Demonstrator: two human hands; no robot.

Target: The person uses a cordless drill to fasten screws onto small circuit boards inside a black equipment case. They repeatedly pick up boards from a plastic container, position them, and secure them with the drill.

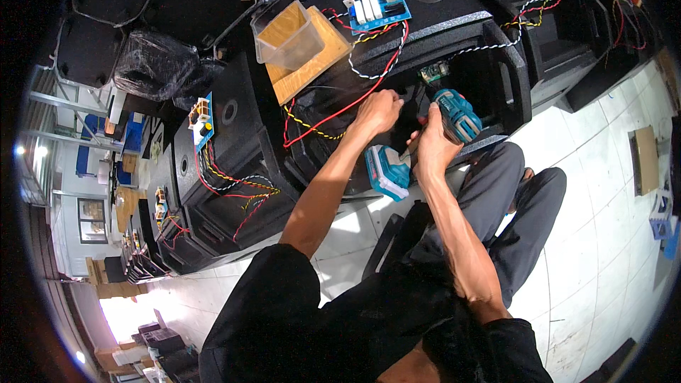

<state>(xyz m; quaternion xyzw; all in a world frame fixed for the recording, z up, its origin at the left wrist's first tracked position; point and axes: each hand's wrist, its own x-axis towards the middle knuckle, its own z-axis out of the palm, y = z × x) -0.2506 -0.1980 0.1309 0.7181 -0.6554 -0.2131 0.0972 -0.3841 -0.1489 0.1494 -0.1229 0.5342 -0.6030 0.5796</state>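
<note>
My right hand (434, 147) is wrapped round the handle of a teal cordless drill (460, 116), whose battery end sticks out left of the wrist. The drill's head is over the open side of a black speaker cabinet (464, 32). Left of it, my left hand (379, 112) is at the same opening with its fingers drawn together; whatever they pinch is too small to make out. A small green circuit board (435, 71) is in the opening beyond the drill. On top of the cabinet lies a blue crossover board (376, 3) with red, yellow-black and white-black wires (379, 78) hanging down.
A clear plastic bin (285, 32) stands on a wooden board (320, 57) on the cabinets. More black cabinets with boards and loose wires (241, 184) line up left and right. Plastic-wrapped goods (156, 64) are behind. White floor tiles (582, 227) lie right of my legs.
</note>
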